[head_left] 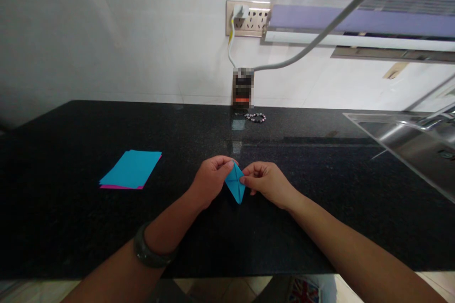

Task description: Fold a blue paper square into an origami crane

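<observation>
A small piece of folded blue paper [235, 187], diamond-shaped with crease lines crossing its middle, is held between both hands just above the dark counter. My left hand [212, 177] pinches its upper left edge near the top corner, thumb on the face towards me. On the other side, my right hand [265, 180] grips the right corner between thumb and fingers. The paper's lower tip points towards me. The fingers behind the paper are partly hidden. Off to the left lies a stack of blue paper sheets [131, 168], with pink sheets [122, 187] showing beneath.
The black stone counter [199, 241] ends at a front edge near me. At its back stand a blurred dark box [243, 89] and a beaded bracelet [261, 114]. A steel sink [419, 147] lies right. A grey hose [330, 26] and a plugged socket strip [250, 20] are above.
</observation>
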`<state>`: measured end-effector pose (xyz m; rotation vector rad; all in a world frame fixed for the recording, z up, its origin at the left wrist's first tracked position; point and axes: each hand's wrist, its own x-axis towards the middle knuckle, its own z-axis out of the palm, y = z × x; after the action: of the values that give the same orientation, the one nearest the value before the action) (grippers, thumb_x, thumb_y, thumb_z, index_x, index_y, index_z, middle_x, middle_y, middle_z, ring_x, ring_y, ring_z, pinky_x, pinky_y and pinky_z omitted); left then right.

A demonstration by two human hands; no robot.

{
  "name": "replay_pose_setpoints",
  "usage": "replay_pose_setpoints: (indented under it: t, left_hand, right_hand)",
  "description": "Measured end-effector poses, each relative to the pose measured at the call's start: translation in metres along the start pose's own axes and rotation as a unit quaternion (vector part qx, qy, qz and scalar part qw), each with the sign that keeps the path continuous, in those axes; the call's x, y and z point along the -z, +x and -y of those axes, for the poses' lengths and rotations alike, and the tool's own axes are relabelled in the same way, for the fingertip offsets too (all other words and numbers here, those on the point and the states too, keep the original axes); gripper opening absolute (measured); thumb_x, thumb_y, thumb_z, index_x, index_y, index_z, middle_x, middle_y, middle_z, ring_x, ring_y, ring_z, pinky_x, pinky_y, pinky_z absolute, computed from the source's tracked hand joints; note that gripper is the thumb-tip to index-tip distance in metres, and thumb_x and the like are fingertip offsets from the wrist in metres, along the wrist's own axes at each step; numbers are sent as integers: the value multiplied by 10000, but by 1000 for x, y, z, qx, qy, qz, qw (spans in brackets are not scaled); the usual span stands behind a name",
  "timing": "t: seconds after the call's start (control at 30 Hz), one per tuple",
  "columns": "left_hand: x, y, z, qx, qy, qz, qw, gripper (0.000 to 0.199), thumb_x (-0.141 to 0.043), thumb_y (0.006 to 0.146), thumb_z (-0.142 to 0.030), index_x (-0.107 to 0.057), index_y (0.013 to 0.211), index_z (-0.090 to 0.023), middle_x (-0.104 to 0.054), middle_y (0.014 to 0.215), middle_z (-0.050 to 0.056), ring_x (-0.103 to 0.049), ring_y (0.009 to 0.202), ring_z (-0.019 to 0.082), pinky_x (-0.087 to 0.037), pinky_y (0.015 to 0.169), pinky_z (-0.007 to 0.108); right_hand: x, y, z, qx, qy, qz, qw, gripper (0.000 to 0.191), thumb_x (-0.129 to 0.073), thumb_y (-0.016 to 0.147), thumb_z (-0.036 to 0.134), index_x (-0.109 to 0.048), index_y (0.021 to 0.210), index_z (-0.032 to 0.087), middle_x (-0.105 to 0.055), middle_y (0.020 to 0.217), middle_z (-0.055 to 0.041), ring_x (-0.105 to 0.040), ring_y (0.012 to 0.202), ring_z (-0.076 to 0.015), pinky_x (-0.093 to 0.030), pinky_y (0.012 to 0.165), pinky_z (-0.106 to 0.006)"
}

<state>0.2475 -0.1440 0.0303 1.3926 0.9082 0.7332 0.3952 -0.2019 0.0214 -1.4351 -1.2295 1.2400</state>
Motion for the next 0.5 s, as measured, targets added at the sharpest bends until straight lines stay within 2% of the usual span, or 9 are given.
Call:
replay_pose_setpoints:
  t: [0.13,0.3,0.5]
  left_hand:
    - [0,0,0,27,-36,26,999,187,-528,734,-302,-599,794,-140,-587,660,10,-545,605,122,-451,597,266]
    - [0,-2,1,72,-91,67,991,178,-516,757,-316,-560,822,-156,-620,795,39,-583,669,140,-484,603,295]
    - [0,-1,3,72,-117,54,989,209,-539,753,-330,-559,843,-142,-604,768,45,-570,634,133,-486,565,283]
  right_hand:
    - [0,0,-1,-13,1,-3,1000,121,-637,645,240,-595,699,141,-552,553,24,-448,418,-50,-397,405,-182]
    - [1,2,-5,-13,-2,2,1000,97,-622,652,215,-592,706,141,-536,540,28,-440,406,-49,-380,400,-181]
    - [2,2,-5,-11,4,4,1000,89,-611,658,211,-589,702,137,-553,576,17,-435,405,-46,-375,402,-185]
